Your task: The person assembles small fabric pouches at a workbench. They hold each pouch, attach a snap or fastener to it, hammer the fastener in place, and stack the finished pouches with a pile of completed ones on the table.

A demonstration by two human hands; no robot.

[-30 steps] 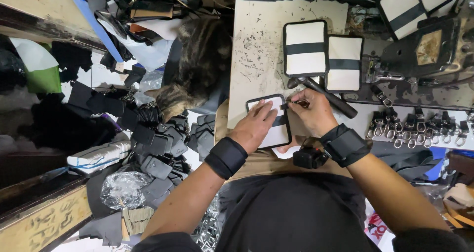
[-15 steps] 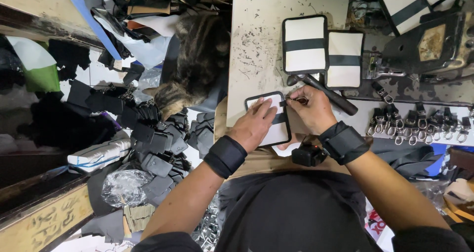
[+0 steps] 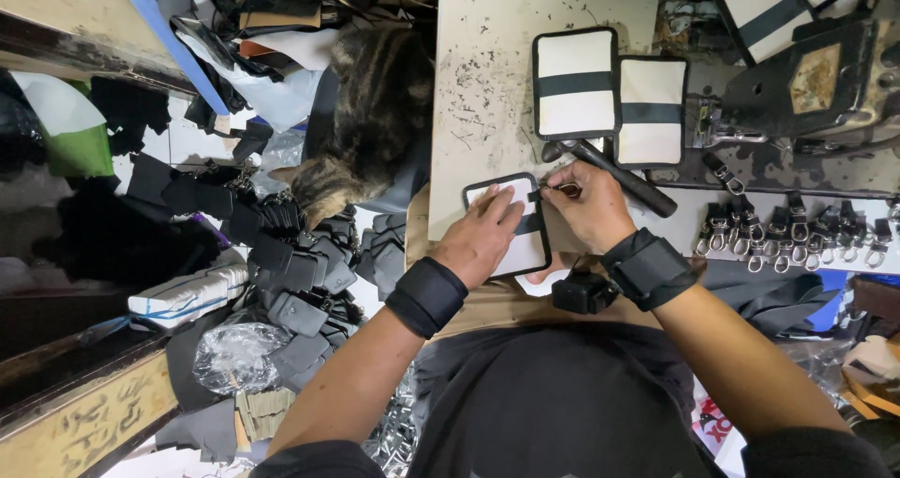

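A white fabric pouch with black trim and a black band (image 3: 521,253) lies at the near edge of the worn workbench (image 3: 478,84). My left hand (image 3: 483,234) presses flat on it. My right hand (image 3: 591,206) pinches a small metal ring or clip (image 3: 565,189) at the pouch's band, fingers closed on it. Both wrists wear black bands. A black-handled hammer (image 3: 609,173) lies just beyond my right hand.
Two finished white pouches (image 3: 574,82) (image 3: 652,111) lie farther back. A row of metal clasps on black tabs (image 3: 797,234) lines the right. A dark machine (image 3: 816,75) sits behind. A cat (image 3: 361,112) lies left of the bench above piles of black pieces (image 3: 281,262).
My hands stay on the pouch with only small finger shifts at the band. The view has moved slightly.
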